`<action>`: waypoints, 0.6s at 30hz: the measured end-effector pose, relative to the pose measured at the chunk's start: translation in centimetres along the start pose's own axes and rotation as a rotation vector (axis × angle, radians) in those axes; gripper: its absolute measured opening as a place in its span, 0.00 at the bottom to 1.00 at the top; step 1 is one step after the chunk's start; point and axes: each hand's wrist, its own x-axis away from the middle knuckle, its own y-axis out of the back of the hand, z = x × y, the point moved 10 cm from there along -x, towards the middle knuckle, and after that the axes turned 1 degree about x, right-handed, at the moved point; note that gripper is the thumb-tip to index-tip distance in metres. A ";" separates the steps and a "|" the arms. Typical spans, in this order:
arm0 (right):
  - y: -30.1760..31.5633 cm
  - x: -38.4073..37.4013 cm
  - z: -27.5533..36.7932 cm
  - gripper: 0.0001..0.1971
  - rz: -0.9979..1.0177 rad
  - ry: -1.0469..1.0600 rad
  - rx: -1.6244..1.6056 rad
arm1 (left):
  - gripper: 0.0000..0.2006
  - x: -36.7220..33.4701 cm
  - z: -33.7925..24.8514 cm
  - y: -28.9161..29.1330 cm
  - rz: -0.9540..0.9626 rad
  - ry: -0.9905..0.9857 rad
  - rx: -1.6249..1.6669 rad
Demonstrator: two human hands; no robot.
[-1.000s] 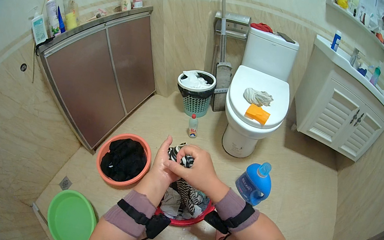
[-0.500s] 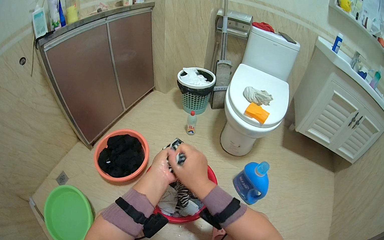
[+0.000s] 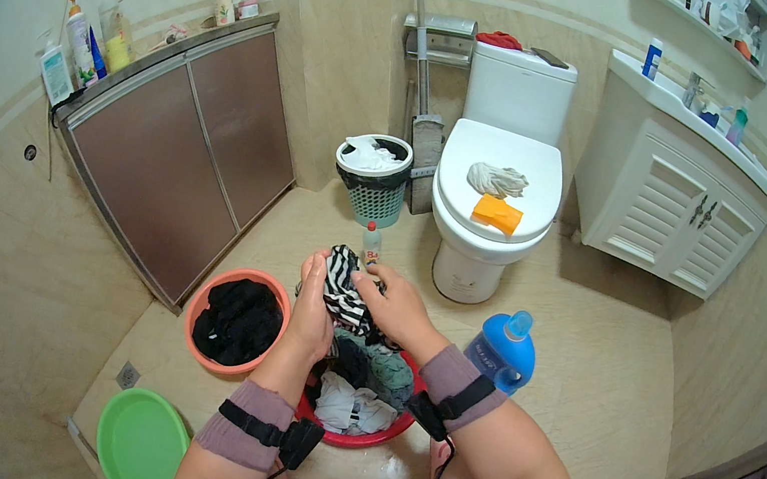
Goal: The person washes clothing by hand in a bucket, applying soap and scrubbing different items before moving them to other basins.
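Note:
A black-and-white striped garment [image 3: 346,296] is bunched between my hands, above a red basin [image 3: 392,432]. My left hand [image 3: 314,317] supports it from the left side, fingers pointing up along it with the cloth against the palm. From the right, my right hand [image 3: 403,314] grips the garment, its thumb and fingers on the cloth. In the red basin below lie several wet clothes, among them a white cloth [image 3: 351,405] and a grey-green cloth [image 3: 389,375]. Part of the basin is hidden by my hands and the garment.
An orange basin [image 3: 277,348] of black clothes stands left, a green basin [image 3: 141,448] nearer me. A blue detergent bottle [image 3: 499,348] stands right. Beyond are a small bottle [image 3: 372,240], a bin [image 3: 375,206] and a toilet [image 3: 476,265] with a cloth [image 3: 497,179] and orange packet [image 3: 496,214].
The tightly squeezed garment is now loosened and spread wider between my hands, which have moved apart. More of the basin's clothes show. The whole view has shifted slightly.

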 end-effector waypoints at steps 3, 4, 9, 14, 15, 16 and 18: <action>-0.8 0.6 1.4 0.34 0.236 -0.094 0.097 | 0.30 0.5 1.0 -1.1 0.086 0.074 -0.093; -0.8 0.8 1.6 0.35 0.214 -0.090 0.131 | 0.33 0.4 1.3 -1.3 0.131 0.048 -0.139; -1.2 0.4 0.6 0.35 0.040 0.021 -0.300 | 0.38 0.9 1.2 -4.0 0.237 0.023 -0.206; -2.2 1.0 1.6 0.27 -0.003 0.030 -0.055 | 0.43 1.3 0.8 -2.9 0.141 0.179 -0.087; -1.6 1.3 2.1 0.27 -0.009 0.026 -0.051 | 0.45 1.2 0.7 -2.8 0.090 0.161 -0.067; -1.3 1.5 2.8 0.26 0.000 0.073 0.043 | 0.45 0.9 1.6 -1.7 -0.012 0.234 0.104; -0.5 2.6 6.0 0.23 0.012 0.153 0.179 | 0.49 0.8 2.4 -1.1 0.039 0.341 0.329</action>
